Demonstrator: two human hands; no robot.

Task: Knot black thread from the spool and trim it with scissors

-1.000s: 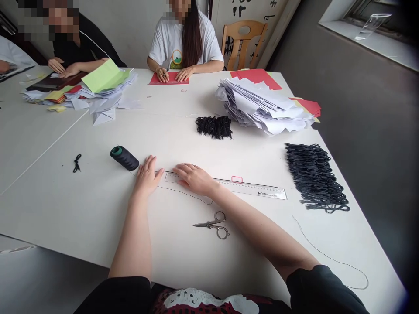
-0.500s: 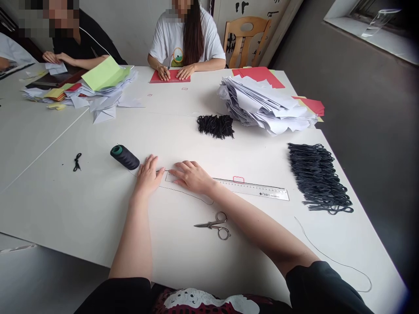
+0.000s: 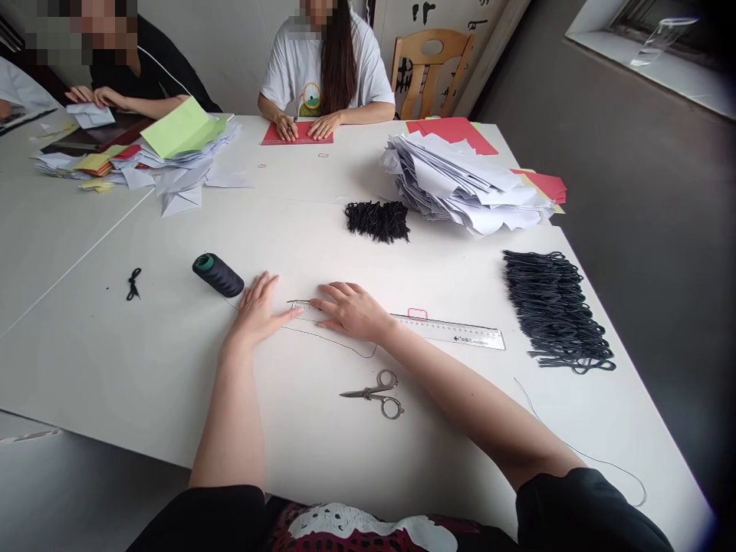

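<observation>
A clear ruler (image 3: 460, 334) lies on the white table, with a dark cord along its upper edge. My right hand (image 3: 353, 310) rests flat across the ruler's left half, fingers spread. My left hand (image 3: 257, 310) lies flat with its thumb stretched to the ruler's left end. Just beyond my left hand a spool of black thread (image 3: 218, 275) lies on its side. Thin thread (image 3: 327, 336) curves over the table below the ruler. Nearer to me are small metal scissors (image 3: 376, 394), their blades pointing left.
Black looped cords (image 3: 557, 310) lie at the right, a smaller black bundle (image 3: 377, 221) farther back. Paper piles (image 3: 465, 184) stand behind. A small black knot (image 3: 133, 284) is at the left. Across the table (image 3: 172, 337), a person's hands (image 3: 325, 126) rest on red paper.
My right hand has slid a little to the right along the ruler. My left thumb has stretched out to the right, and the gap between the ruler's end and my left fingers shows more.
</observation>
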